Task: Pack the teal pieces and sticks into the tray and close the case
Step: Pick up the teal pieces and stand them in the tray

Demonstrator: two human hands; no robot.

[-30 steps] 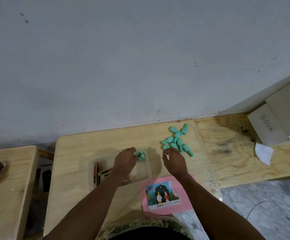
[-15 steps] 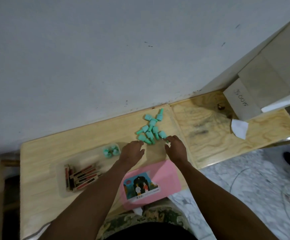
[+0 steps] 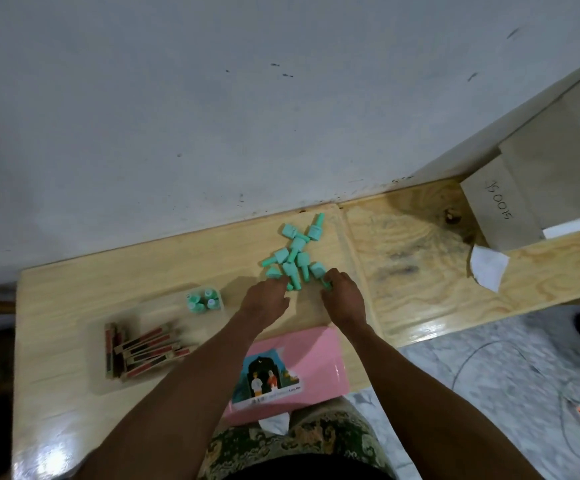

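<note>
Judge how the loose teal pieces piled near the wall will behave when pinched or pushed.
Probably light and rigid: the teal pieces look like small moulded plastic, and the right hand seems to pinch one with fingertips alone. Their narrow round stems suggest they may roll or scatter if nudged. Those apparently upright in the tray could tip.

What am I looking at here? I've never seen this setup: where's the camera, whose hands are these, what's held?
No machine: a person works with bare hands, filmed by one camera worn on the head, looking down. On the wooden table lie loose teal pieces, a clear tray with sticks and a few packed teal pieces, and a pink case. The right hand pinches one teal piece at the pile's edge. The left hand touches the pile; whether it grips anything is unclear.
</note>
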